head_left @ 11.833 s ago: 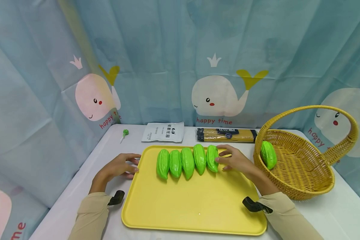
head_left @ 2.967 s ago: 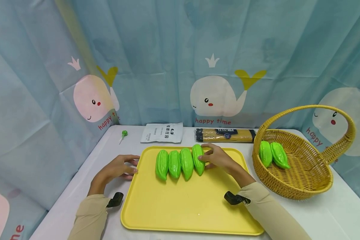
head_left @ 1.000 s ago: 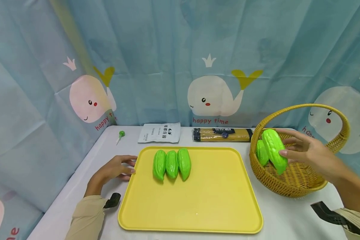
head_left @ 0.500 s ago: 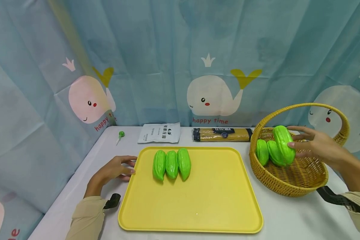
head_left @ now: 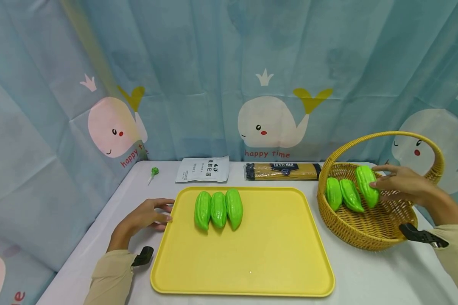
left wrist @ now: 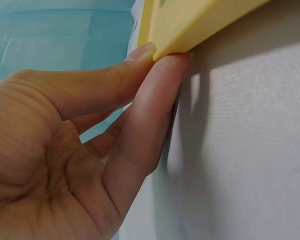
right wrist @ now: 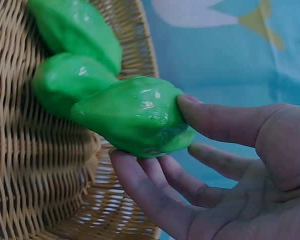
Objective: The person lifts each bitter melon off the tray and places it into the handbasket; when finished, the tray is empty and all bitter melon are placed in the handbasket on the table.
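Observation:
My right hand (head_left: pixel 404 184) pinches a glossy green bitter melon (head_left: pixel 367 186) between thumb and fingertips, inside the yellow wicker basket (head_left: pixel 351 237). In the right wrist view the held bitter melon (right wrist: pixel 135 115) overlaps another bitter melon (right wrist: pixel 72 82). Two bitter melons lie side by side in the basket, left of the held one. Three more, including a bitter melon (head_left: pixel 234 209), lie in a row on the yellow tray (head_left: pixel 244 262). Left of the tray, my left hand (head_left: pixel 146 214) holds its rim; the thumb and a finger meet at the edge (left wrist: pixel 162 52) in the left wrist view.
The basket's tall arched handle (head_left: pixel 389 134) rises over its opening. Behind the tray lie a green lollipop (head_left: pixel 154 172), a white pouch (head_left: pixel 202 169) and a pack of spaghetti (head_left: pixel 282 171). A blue whale-print curtain (head_left: pixel 198 84) stands behind the table.
Two bitter melons have gone from the tray to the basket, one after the other, in my right hand. In the last half second the held one has lowered and shifted right. My left hand stays put.

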{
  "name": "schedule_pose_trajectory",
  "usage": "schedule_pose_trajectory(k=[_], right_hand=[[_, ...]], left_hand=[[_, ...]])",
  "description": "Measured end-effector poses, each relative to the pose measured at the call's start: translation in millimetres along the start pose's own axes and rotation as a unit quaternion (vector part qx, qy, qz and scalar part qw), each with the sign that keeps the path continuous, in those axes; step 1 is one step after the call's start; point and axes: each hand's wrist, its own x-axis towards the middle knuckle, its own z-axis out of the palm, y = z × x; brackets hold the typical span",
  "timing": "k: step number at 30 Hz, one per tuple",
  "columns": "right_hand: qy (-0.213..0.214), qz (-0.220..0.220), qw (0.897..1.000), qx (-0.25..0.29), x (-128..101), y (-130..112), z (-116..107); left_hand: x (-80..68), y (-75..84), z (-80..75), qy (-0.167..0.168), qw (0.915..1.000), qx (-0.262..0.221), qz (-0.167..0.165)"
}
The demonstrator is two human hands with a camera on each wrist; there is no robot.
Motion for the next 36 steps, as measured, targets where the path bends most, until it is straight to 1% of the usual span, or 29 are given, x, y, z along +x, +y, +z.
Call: schedule_pose_trajectory(k=[5,9,16,23,28,36], right_hand=[[-0.016,0.033,0.999,0.000,9.4,4.0,-0.9],[-0.018,0.053,0.998,-0.012,14.3,5.1,-1.0],[-0.016,0.062,0.998,-0.004,16.7,8.9,-1.9],[-0.015,0.065,0.998,0.013,16.9,14.5,-1.7],[-0.019,0.064,0.998,0.011,17.5,17.6,-1.6],[-0.041,0.040,0.998,-0.001,14.8,18.6,0.8]], left_hand=[[0.8,-1.1,0.2,-0.002,1.0000,-0.001,0.003],[1.1,-1.7,0.3,-0.003,1.0000,-0.003,0.004],[1.0,-1.2,0.6,-0.004,1.0000,-0.004,0.005],[0.1,1.0,-0.3,0.000,1.0000,0.003,-0.002],[0.6,0.3,0.3,-0.001,1.0000,0.001,0.001],[0.3,-1.7,0.0,0.000,1.0000,0.002,0.005]])
